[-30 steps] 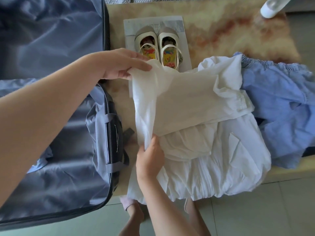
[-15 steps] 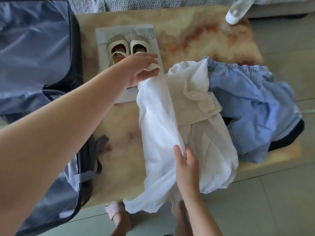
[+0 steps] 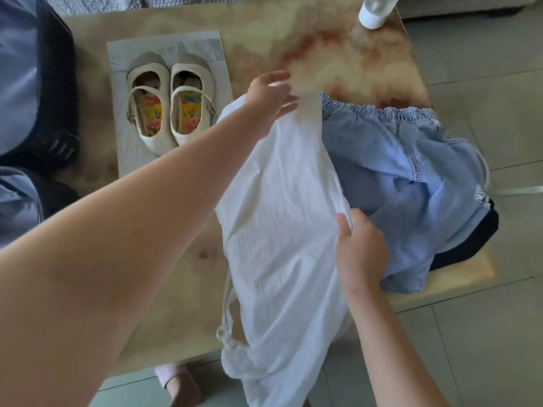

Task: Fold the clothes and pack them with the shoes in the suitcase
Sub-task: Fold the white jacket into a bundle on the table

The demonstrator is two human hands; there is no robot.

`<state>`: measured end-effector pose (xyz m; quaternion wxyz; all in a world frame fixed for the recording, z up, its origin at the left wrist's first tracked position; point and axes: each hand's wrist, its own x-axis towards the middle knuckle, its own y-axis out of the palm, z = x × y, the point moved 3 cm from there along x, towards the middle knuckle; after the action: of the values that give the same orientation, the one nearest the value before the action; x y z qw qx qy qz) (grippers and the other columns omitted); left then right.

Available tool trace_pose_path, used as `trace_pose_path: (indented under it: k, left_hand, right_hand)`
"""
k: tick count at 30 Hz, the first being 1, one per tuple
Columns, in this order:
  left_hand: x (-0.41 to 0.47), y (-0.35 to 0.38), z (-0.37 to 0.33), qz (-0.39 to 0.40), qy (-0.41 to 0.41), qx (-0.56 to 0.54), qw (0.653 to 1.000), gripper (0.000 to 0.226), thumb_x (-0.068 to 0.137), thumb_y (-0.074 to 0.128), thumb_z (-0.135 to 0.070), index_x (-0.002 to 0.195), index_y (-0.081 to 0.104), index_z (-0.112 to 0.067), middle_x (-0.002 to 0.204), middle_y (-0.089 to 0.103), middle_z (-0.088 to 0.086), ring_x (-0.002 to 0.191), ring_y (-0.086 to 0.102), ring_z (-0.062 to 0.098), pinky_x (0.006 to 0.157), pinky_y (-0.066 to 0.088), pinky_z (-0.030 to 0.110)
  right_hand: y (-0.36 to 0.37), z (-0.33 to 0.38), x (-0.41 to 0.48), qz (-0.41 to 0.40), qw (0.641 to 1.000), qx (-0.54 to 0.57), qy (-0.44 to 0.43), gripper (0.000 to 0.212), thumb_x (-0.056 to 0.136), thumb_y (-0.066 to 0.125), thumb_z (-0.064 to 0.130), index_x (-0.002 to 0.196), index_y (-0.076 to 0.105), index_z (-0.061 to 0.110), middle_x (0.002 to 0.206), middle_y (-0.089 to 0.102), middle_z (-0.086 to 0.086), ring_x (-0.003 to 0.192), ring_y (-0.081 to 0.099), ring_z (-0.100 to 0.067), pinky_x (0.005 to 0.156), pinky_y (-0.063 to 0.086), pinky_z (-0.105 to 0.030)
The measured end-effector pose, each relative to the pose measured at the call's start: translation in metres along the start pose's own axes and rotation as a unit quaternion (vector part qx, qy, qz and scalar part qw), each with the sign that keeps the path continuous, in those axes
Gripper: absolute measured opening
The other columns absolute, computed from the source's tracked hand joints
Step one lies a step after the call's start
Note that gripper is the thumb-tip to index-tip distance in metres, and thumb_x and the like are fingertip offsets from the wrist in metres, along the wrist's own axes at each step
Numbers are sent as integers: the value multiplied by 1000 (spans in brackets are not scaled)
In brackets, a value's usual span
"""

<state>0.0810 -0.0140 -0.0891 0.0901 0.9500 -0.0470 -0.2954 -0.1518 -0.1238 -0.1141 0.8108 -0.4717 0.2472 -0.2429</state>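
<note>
Two hands held the white garment (image 3: 279, 218), whose near end hung off the table (image 3: 191, 304): the right hand (image 3: 360, 251) pinched its right edge. Blue clothes (image 3: 411, 160) lay just right of it, and farther off the left hand (image 3: 271, 94) gripped its far end. Shoes (image 3: 169, 110) stood far left on a sheet (image 3: 164, 45), beside the suitcase (image 3: 29, 83) at the left edge.

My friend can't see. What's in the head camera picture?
A left hand and right hand hold a white garment by its far end and right edge over a table. Shoes sit to its left, blue clothes to its right.
</note>
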Motion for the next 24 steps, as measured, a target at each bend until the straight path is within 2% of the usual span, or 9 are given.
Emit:
trace_pose_path:
  k: [3,5,7,11,13,15,17,20,24]
  left_hand:
    - [10,3,16,28,8,86,996,42,94,46,6,135,48,-3,131,49,14,115,52,20,93,50,26]
    - [12,-3,20,28,29,149,988,46,94,47,3,139,44,-10,141,42,10,115,48,17,94,48,27]
    - [11,-16,23,10,60,230,971,46,94,46,1,137,47,-15,142,44,6,116,49,14,90,47,25]
    - [-4,-40,22,-21,138,383,913,46,92,46,-1,133,52,-21,139,49,-1,125,47,15,88,35,13]
    - [-12,-47,24,-10,152,434,888,42,93,48,-5,131,54,-23,139,48,-1,122,50,23,88,38,18]
    - [-24,-56,26,-21,186,451,873,39,92,51,-6,129,55,-21,140,46,1,127,45,21,96,30,15]
    - [-43,-75,33,-110,212,406,882,36,92,52,-6,125,55,-19,134,46,0,127,41,15,99,25,13]
    - [-77,-111,61,-254,131,323,902,32,91,55,-13,122,50,-13,117,44,-4,121,44,19,103,36,30]
    - [-85,-146,112,-225,-136,193,945,55,85,63,-49,122,55,-9,119,59,3,110,57,22,93,45,32]
  right_hand:
    - [9,-9,12,-50,995,-62,-56,29,93,58,19,68,46,10,67,52,-10,69,51,-33,57,36,-38]
    - [14,-12,15,-83,987,-111,-80,18,84,69,14,72,59,5,69,57,-14,71,52,-36,62,42,-43]
    - [18,-15,18,-92,985,-121,-79,10,82,69,13,88,66,7,81,61,-14,81,52,-37,73,43,-46]
    - [20,-10,23,-82,988,-93,-93,21,80,68,9,100,65,9,86,64,-11,86,51,-35,77,40,-45]
    - [23,-7,23,-78,989,-89,-93,32,78,69,6,109,63,9,94,65,-11,92,52,-36,80,41,-45]
    - [25,-3,24,-74,989,-85,-94,45,76,69,2,119,59,8,105,64,-11,100,52,-36,83,42,-46]
    - [26,1,27,-66,990,-75,-102,50,75,66,-1,123,56,7,109,62,-12,102,52,-35,86,42,-46]
    - [29,8,36,-34,993,-38,-106,47,78,63,3,125,55,8,109,61,-11,104,52,-34,89,40,-43]
    - [35,19,49,-9,995,-10,-100,48,86,65,24,129,52,8,118,61,-11,111,51,-29,94,41,-40]
